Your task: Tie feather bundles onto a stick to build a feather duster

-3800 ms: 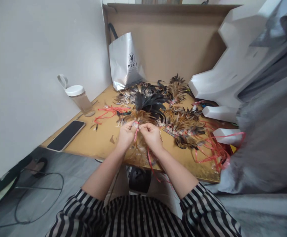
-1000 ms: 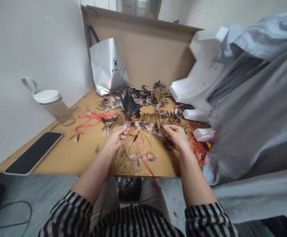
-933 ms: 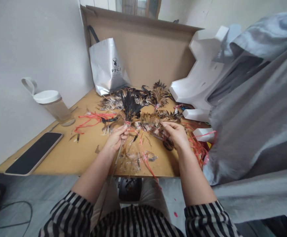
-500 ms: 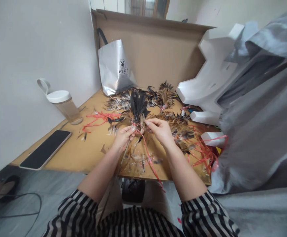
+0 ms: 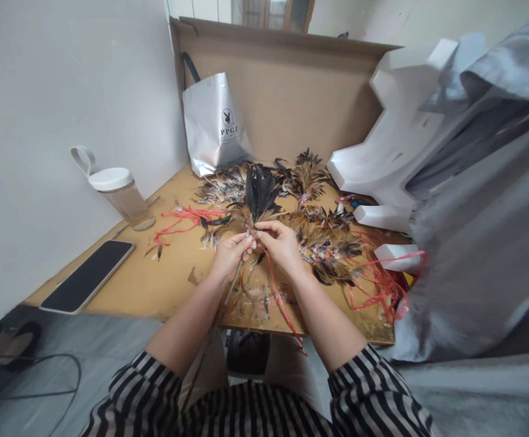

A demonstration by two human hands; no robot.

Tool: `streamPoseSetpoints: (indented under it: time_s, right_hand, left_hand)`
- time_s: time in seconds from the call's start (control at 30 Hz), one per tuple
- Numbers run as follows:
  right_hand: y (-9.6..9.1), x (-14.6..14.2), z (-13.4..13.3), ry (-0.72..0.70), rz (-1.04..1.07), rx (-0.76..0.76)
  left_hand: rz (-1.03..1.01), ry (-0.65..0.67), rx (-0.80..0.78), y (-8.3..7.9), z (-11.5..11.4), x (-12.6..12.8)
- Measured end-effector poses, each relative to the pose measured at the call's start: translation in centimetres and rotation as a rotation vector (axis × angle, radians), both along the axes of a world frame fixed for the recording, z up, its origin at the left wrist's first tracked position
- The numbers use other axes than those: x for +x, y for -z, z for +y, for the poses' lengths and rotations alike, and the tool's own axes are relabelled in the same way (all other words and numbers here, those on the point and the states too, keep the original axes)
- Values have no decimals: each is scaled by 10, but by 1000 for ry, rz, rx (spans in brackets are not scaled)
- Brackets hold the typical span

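One feather bundle in the pinch of left hand and, apparently, right hand

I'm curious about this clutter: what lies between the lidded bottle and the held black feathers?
Red strips and loose feathers lie between them, as the head view shows.

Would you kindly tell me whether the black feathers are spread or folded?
Spread: the black feathers fan out beyond the left hand and right hand.
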State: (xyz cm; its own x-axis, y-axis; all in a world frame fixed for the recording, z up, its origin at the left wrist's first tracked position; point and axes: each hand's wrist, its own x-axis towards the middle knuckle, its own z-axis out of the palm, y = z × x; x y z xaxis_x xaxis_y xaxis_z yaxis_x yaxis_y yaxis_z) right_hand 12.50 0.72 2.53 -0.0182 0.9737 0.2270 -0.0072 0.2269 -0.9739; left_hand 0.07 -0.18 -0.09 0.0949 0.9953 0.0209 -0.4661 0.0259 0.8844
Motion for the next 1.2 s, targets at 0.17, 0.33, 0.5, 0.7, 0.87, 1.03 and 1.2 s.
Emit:
streamPoseSetpoints:
  time_s: [0.17,0.33,0.5,0.7,0.87,1.03,1.2]
  right_hand:
    - [0,-6,-4,-3,218,-112]
    - [5,-10,-4,45,299,-118]
    - [11,-10,-3,102,253,-93]
    - [11,-7,-4,-36,115,-279]
    - [12,-7,-4,-60,191,-263]
    - [6,-3,-4,-174,414,-318]
    - [0,7,1,-178,618,-375]
  left_hand:
    - [-13,-3,-30,-1,-1,-1]
    - [-26,10,-26,2,1,-2]
    - [-59,12,-20,4,3,-3]
    - [-64,0,13,6,4,-4]
    - [-50,-20,20,6,3,-2]
    - [-2,-12,51,5,1,-2]
    - [57,-15,85,3,0,0]
